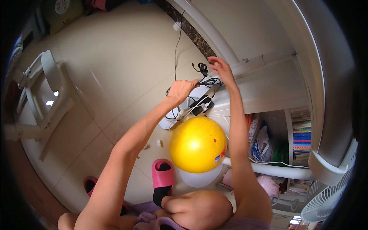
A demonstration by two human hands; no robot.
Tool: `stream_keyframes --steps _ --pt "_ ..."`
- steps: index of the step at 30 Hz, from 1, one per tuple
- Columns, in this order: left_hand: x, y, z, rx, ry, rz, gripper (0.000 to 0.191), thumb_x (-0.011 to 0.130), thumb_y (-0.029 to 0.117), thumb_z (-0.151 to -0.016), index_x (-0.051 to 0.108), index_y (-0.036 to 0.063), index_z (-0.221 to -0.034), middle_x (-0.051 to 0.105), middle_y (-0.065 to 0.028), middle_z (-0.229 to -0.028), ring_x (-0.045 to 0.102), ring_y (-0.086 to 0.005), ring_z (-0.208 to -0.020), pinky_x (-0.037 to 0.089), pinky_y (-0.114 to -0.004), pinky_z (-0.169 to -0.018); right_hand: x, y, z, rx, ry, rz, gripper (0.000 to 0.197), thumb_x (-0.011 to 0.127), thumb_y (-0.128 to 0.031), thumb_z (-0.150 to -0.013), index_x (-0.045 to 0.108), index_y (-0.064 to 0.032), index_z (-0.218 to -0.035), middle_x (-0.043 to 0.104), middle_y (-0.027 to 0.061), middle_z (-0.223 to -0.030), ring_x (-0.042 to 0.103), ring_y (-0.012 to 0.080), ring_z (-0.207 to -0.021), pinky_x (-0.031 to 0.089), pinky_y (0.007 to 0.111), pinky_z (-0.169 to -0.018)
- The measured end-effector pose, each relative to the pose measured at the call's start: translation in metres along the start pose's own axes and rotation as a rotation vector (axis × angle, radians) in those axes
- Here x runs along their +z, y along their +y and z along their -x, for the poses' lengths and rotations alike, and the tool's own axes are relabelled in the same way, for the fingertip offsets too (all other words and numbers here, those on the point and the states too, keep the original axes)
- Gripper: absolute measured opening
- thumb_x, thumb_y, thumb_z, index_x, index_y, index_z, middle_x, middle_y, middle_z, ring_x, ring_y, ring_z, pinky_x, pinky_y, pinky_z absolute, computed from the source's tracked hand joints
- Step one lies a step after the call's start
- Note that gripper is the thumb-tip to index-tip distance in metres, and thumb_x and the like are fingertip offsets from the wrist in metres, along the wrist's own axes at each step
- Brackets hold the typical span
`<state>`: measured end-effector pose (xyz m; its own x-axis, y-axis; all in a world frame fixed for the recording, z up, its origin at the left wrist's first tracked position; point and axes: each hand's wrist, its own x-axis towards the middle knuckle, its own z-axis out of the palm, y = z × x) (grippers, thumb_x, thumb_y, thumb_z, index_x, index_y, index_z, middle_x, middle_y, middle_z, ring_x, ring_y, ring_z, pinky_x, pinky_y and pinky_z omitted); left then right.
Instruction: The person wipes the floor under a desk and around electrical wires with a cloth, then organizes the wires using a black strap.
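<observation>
My left hand (181, 89) grips a coiled black cable (209, 82) whose loops stick out to the right of the fist. A knotted black end of the cable (202, 68) rises above it. Just right of that end is my right hand (220, 69), empty, its fingers apart and slightly curled. Beneath the hands, a white power strip (198, 91) lies partly covered by cable. Closer to me sit a black power adapter (203, 105) and white charging cables (190, 110) in a tangle.
A yellow ball (198, 143) rests on the tiled floor (115, 72) by my pink slipper (162, 174). A white tubular leg (273, 169) crosses at right, near bookshelves (301, 138) and a fan (323, 202). A white folding step frame (43, 95) stands left.
</observation>
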<state>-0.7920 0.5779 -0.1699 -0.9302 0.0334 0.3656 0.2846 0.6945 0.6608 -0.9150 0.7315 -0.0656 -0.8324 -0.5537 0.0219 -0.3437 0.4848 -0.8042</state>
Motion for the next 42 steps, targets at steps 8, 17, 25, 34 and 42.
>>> stream_keyframes --steps 8,17,25,34,42 --pt "-0.014 -0.005 0.01 0.037 -0.001 -0.116 0.017 0.049 0.027 -0.092 0.055 0.0109 -0.09 0.059 -0.0128 -0.06 0.062 -0.0317 -0.058 0.046 -0.04 -0.049 -0.005 -0.016 -0.027 0.472 -0.402 -0.229 0.043 0.067 -0.01 -0.085 0.051 -0.0007 -0.124 0.064 0.0098 -0.102 0.064 0.0116 -0.076 0.056 0.023 -0.069" --pt "-0.017 -0.01 0.012 -0.035 -0.059 -0.044 0.012 0.049 0.019 -0.089 0.054 0.0081 -0.09 0.059 -0.0161 -0.064 0.06 -0.0357 -0.062 0.045 -0.044 -0.055 -0.005 -0.023 -0.026 0.44 -0.514 -0.157 0.044 0.071 -0.007 -0.08 0.056 0.0012 -0.12 0.065 0.0113 -0.107 0.063 0.0128 -0.088 0.052 0.022 -0.079" --pt "-0.018 -0.003 0.007 -0.039 -0.071 -0.084 0.01 0.048 0.01 -0.085 0.056 0.0068 -0.09 0.063 -0.0153 -0.068 0.065 -0.0323 -0.066 0.049 -0.043 -0.055 -0.015 -0.026 -0.034 0.305 -0.679 0.266 0.036 0.079 -0.014 -0.072 0.067 0.002 -0.103 0.067 0.0049 -0.087 0.059 0.0092 -0.08 0.046 0.022 -0.075" --pt "-0.018 0.005 0.004 -0.083 -0.073 -0.07 0.01 0.048 0.01 -0.085 0.056 0.0054 -0.089 0.064 -0.0167 -0.071 0.065 -0.0341 -0.07 0.05 -0.043 -0.059 -0.013 -0.034 -0.047 0.269 -0.757 0.413 0.02 0.08 -0.016 -0.067 0.068 -0.0035 -0.076 0.063 -0.0025 -0.077 0.054 0.0096 -0.074 0.042 0.025 -0.071" --pt "-0.016 0.013 -0.001 -0.293 -0.11 0.137 0.033 0.048 0.033 -0.093 0.06 0.0038 -0.083 0.065 -0.02 -0.078 0.062 -0.0396 -0.076 0.047 -0.049 -0.067 0.032 -0.07 -0.025 -0.345 -0.389 0.816 0.009 0.07 -0.003 -0.069 0.067 -0.0001 -0.077 0.063 0.0183 -0.072 0.063 0.0306 -0.069 0.048 0.038 -0.064"
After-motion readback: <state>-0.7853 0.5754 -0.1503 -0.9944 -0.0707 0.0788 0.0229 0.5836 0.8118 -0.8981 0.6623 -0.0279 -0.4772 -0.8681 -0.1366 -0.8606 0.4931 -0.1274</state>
